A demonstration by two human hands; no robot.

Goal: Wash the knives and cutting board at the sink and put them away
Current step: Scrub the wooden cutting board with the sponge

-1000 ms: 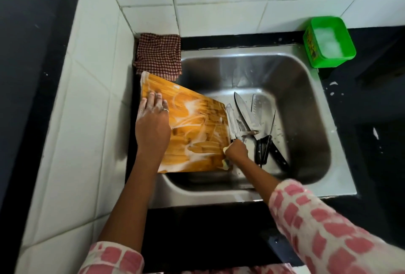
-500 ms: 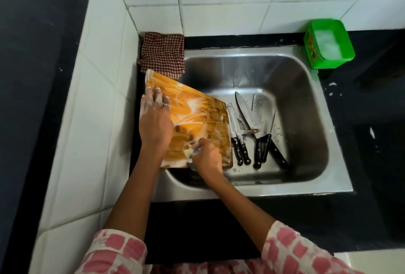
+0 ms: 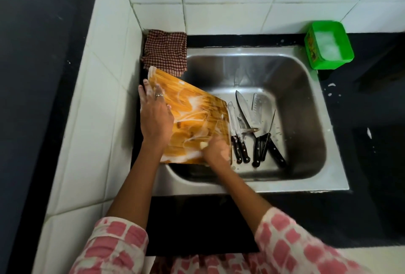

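I see the steel sink (image 3: pixel 311 107) set in the dark worktop (image 3: pixel 372 164). The soapy cutting board (image 3: pixel 197 116) leans tilted over its left rim. Left hand (image 3: pixel 154 118) lies flat on the board, fingers spread. Right hand (image 3: pixel 215 150), blurred, fingers curled on something pale at the board's near right corner. Knives (image 3: pixel 252 129) lie in the basin just right of the board. Green tub (image 3: pixel 328 44) far right.
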